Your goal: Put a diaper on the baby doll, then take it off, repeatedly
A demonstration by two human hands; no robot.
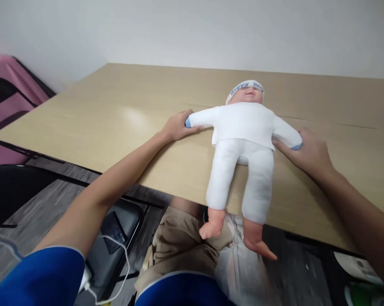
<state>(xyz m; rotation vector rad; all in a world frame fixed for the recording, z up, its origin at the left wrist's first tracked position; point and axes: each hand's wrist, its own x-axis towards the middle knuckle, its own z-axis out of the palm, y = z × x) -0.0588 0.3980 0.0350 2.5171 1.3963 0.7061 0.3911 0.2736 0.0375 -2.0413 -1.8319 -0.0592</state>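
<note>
A baby doll [244, 123] in a white top and white trousers lies on its back on the wooden table [141, 97]. Its white cap carries blue lettering, and its bare feet hang over the near edge. My left hand [180, 125] is closed around the doll's sleeve end on the left, by the blue cuff. On the other side, my right hand [313, 153] grips the opposite sleeve near its blue cuff. Both of the doll's arms are spread outward. The doll's hands are not visible.
A translucent plastic bag [239, 263] lies over my lap below the table edge. To the left, a black chair seat [115, 242] bears a phone [113, 231] and a white cable [128, 263]. Pink fabric [7, 85] covers something at the far left. A wall stands behind the table.
</note>
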